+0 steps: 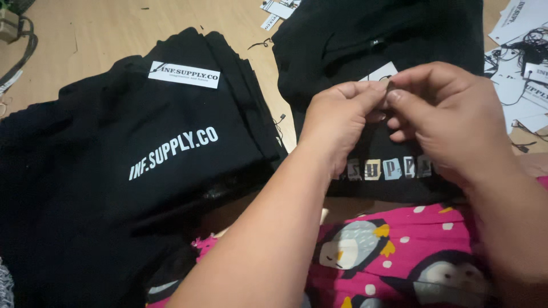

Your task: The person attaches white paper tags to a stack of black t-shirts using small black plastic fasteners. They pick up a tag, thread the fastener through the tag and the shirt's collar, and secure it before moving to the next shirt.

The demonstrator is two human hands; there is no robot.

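Observation:
My left hand [337,122] and my right hand [445,114] meet fingertip to fingertip over a folded black garment [365,40] with a row of pale printed letters. Together they pinch a small white paper tag [381,73] with a thin black string. The tag is mostly hidden behind my fingers. To the left lies a stack of folded black garments [114,171] with white lettering, and a white rectangular tag [184,75] rests on top of it.
Loose white paper tags with black strings [522,63] lie scattered at the right edge and a few more tags [279,8] at the top. The wooden floor [103,28] shows at the back left. Pink cloth with penguin prints [388,251] covers my lap.

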